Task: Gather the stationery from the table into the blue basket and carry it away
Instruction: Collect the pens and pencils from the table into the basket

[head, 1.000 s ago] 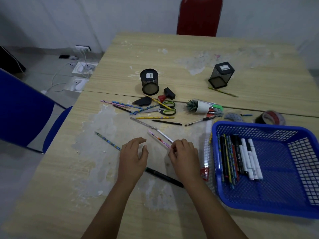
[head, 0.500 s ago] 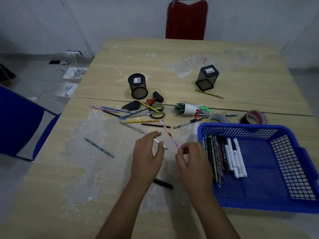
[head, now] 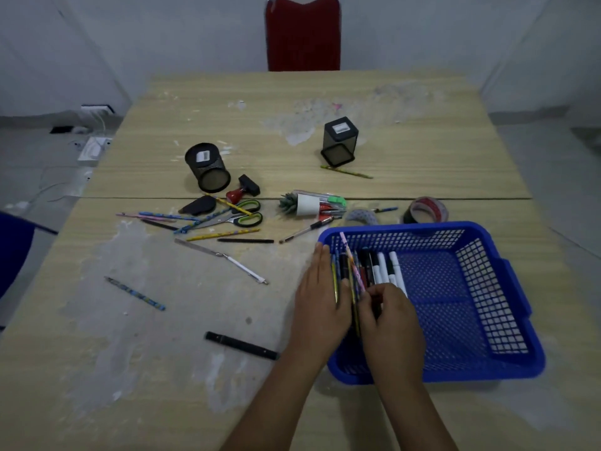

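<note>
Blue basket (head: 468,307) at table's (head: 227,369) right, row of pens along its left wall; left hand (head: 320,297) flat against that wall, fingers straight; right hand (head: 388,315) now inside, pinching pink pencil (head: 353,263) lifted off the table moments ago; more stationery waiting, scissors (head: 239,216) included

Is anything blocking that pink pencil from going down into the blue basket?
Nothing visible does. The right hand pinches the pink pencil already over the basket, above the pens lined along its left side. The left hand lies flat beside that row.
</note>
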